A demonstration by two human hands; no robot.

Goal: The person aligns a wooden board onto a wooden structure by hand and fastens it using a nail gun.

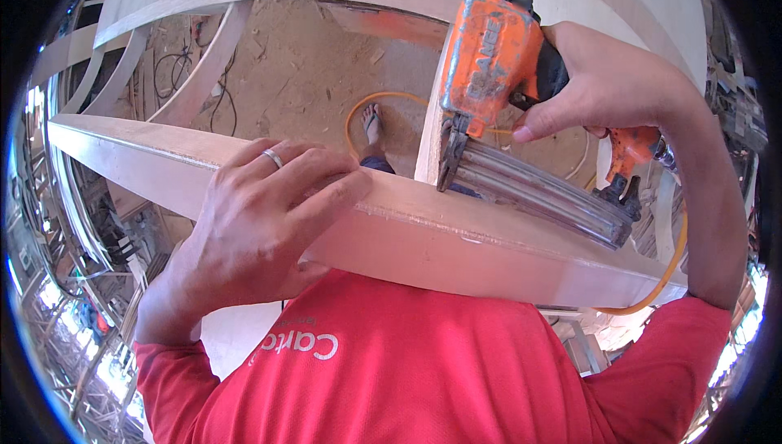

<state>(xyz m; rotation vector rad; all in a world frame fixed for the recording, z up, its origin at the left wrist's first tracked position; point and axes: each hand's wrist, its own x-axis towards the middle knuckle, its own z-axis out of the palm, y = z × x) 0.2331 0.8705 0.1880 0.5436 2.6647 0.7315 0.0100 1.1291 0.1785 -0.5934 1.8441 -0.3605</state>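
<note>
two hands work one long pale wooden rail [456, 240] running left to right just in front of the chest. right hand [607, 90] wraps shut around the orange pneumatic nail gun [497, 61], nose pressed onto the rail. left hand [261, 216] lies on the rail's left, fingers [326, 195] half-curled, steadying it.

I saw a red short-sleeved shirt [423, 362] with pale lettering on the chest, a thin silver ring [273, 158] on the left hand [261, 224], and a flip-flop [372, 126].
</note>
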